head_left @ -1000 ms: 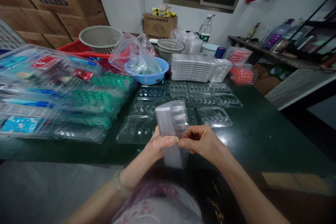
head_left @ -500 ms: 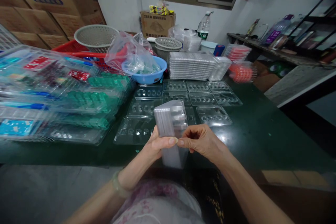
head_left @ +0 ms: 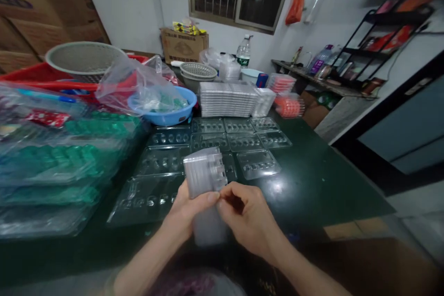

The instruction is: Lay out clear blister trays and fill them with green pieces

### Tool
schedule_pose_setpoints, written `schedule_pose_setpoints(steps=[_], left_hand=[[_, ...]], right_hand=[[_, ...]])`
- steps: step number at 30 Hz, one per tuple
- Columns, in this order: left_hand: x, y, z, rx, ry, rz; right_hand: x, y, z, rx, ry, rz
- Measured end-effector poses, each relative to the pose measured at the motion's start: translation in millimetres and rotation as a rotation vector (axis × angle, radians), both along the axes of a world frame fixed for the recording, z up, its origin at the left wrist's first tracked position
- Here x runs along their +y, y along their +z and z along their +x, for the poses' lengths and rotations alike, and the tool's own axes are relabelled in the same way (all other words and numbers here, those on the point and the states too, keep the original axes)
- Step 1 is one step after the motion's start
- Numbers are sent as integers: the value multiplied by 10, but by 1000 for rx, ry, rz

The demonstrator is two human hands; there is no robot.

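Left hand [head_left: 185, 212] grasping 1 stack of clear trays [head_left: 200, 175] on edge above the green table [head_left: 308, 189]; right hand [head_left: 248, 215], fingertips at the stack's right edge, grip too blurred to tell.

Dim light, glare on tabletop [head_left: 312, 185], blurry left.

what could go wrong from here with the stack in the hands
The left hand grips the stack on edge, so its pieces could slip and fan out.
The right hand works at its side; the pieces sit tightly together, so two might come away at once.
Trays lie close by on the table, so a dropped piece might knock them.
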State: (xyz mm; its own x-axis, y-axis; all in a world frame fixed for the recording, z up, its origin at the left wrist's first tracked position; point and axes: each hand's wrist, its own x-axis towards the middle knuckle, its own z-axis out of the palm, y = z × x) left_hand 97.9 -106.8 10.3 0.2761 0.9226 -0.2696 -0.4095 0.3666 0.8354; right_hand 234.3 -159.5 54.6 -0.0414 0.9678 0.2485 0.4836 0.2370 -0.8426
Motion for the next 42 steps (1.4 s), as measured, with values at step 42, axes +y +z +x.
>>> schedule_pose_setpoints(steps=[42], left_hand=[[-37,-61,234,-270,-500,172]], right_hand=[[109,-228,426,572,315,-608]])
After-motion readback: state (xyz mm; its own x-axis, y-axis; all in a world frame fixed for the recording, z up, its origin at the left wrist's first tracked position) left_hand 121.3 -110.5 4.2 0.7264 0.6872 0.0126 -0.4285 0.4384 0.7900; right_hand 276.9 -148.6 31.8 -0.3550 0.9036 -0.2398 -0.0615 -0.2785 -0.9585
